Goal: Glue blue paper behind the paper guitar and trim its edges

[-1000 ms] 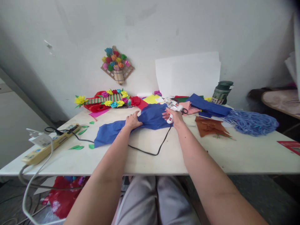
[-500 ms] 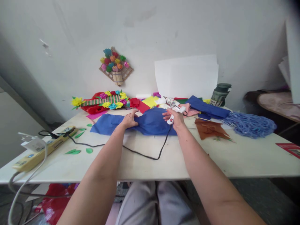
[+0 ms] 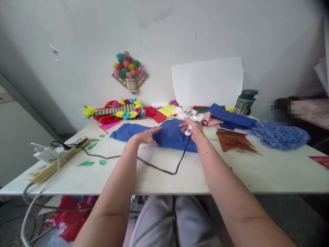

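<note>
A wide blue sheet [image 3: 172, 133], cloth or crepe paper, lies across the middle of the table, slightly rumpled. Over its near edge, left of centre, is my left hand [image 3: 149, 136] with thumb and fingers spread apart; whether it touches the sheet I cannot tell. My right hand [image 3: 193, 129] is wrapped around a white hot glue gun [image 3: 189, 129] above the right part of the sheet. The gun's nozzle points up and left, and a red switch shows on its handle. Its black cord [image 3: 164, 171] loops across the table to the left.
A yellow power strip [image 3: 61, 159] with a white charger [image 3: 46, 153] stands left, near green paper leaves [image 3: 102, 162]. Behind lie a flower-decorated piece [image 3: 123, 109] and coloured papers [image 3: 154, 115]. Right are brown paper [image 3: 232, 140], blue yarn [image 3: 282, 135] and a dark green bottle [image 3: 245, 103].
My left hand has opened its fingers, and the sheet's bunched middle now lies flatter. My right hand still holds the glue gun. The whole view has shifted slightly.
</note>
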### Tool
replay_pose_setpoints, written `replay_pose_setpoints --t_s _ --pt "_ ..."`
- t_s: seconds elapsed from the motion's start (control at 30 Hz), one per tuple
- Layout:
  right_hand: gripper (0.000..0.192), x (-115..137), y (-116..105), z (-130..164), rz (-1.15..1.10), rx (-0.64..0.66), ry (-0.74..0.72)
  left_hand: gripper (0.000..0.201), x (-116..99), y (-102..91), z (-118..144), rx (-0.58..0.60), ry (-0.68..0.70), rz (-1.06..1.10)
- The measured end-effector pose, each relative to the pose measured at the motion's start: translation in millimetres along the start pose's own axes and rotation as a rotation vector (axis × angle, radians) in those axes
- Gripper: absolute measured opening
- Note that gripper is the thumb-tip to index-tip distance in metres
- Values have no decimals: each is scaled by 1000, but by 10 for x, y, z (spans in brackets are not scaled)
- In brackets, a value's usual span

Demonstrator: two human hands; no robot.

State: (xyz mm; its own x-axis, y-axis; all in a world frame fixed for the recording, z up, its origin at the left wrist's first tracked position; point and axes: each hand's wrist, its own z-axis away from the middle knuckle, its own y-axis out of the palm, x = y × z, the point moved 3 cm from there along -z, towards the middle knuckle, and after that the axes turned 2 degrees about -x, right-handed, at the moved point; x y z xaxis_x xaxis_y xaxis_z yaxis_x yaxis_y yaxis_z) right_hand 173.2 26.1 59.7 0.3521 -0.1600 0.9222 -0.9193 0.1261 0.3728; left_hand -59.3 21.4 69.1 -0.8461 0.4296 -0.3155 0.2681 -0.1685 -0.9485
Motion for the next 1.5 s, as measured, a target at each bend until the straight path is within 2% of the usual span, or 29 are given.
replay_pose_setpoints --t_s 0.13,0.27,0.37,0.47,0.57,0.7,0.8,0.93,1.07,1.13,1.2,1.3,1.4,1.5 --pt "12 -40 -121 -90 52 -111 61 102 -153 149 45 -39 73 -74" --pt "9 -80 -267 -194 64 -362 -57 89 -219 272 23 -117 197 -100" --pt "15 -134 -279 -216 99 -458 -49 80 -227 346 1 -170 266 -96" --pt "19 -176 -212 -182 92 -468 -9 73 -225 412 -24 -233 321 -97" --pt "20 -195 -129 -153 49 -417 5 70 -226 462 -72 -283 319 -109" --pt "22 -183 -86 -229 -111 -339 -132 71 -302 490 -195 -340 224 -156" --pt "23 -218 -126 -350 -189 -316 -199 71 -433 522 -303 -382 140 -208" --pt "26 -266 -244 -462 -137 -312 -234 75 -586 602 -379 -318 142 -217" --pt "28 -150 -312 -416 -78 -325 -276 81 -524 551 -304 -353 123 -173" --pt "27 -56 -278 -338 -89 -268 -256 84 -440 509 -243 -369 95 -191" --pt "24 13 -214 -240 -75 -174 -160 80 -363 479 -186 -394 77 -205" --pt "23 66 -122 -101 -27 28 -33 62 -284 459 -130 -463 37 -181" --pt "19 57 -90 -27 24 208 59 40 -237 445 -107 -526 -70 -113" --pt "23 38 -65 29 52 416 152 30 -224 415 -107 -565 -176 -94"
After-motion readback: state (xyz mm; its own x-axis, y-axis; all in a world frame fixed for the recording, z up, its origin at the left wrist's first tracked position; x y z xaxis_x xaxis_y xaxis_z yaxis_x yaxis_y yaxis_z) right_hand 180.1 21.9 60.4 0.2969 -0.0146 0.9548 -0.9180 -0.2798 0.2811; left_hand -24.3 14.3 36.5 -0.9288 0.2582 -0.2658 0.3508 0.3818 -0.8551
